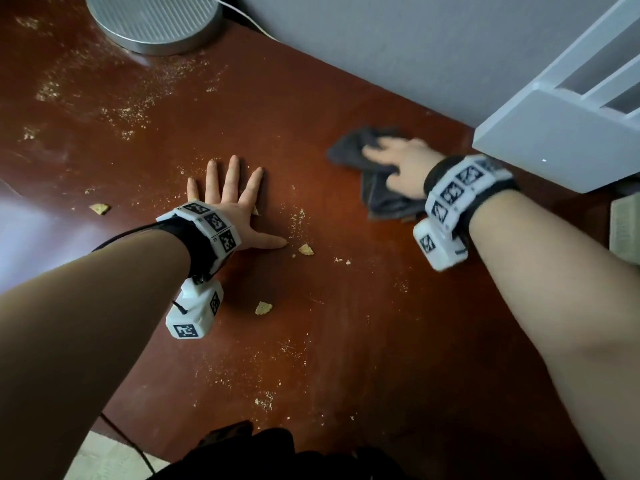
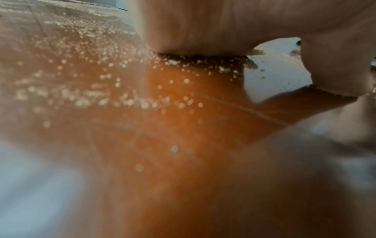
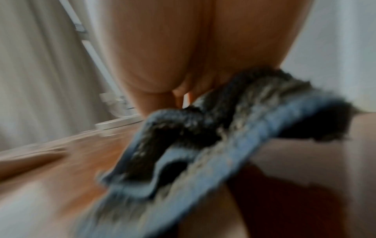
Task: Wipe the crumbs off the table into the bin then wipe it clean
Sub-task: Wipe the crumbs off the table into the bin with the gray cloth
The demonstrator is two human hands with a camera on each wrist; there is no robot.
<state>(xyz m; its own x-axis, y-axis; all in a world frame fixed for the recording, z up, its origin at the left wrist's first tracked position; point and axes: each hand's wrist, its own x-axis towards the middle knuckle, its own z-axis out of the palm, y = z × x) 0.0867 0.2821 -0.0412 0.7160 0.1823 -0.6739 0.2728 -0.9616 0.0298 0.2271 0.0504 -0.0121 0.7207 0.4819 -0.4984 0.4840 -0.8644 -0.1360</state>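
Crumbs (image 1: 306,250) speckle reddish table (image 1: 346,323); dark grey cloth (image 1: 353,147) lies bunched.

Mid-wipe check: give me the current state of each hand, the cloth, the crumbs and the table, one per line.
left hand: flat on the table, fingers spread, holding nothing.
right hand: pressing on the cloth, fingers fairly straight.
cloth: dark, bunched under the right hand, on the table.
crumbs: scattered over the table, several larger pieces and fine dust.
table: reddish-brown, not yet clean.
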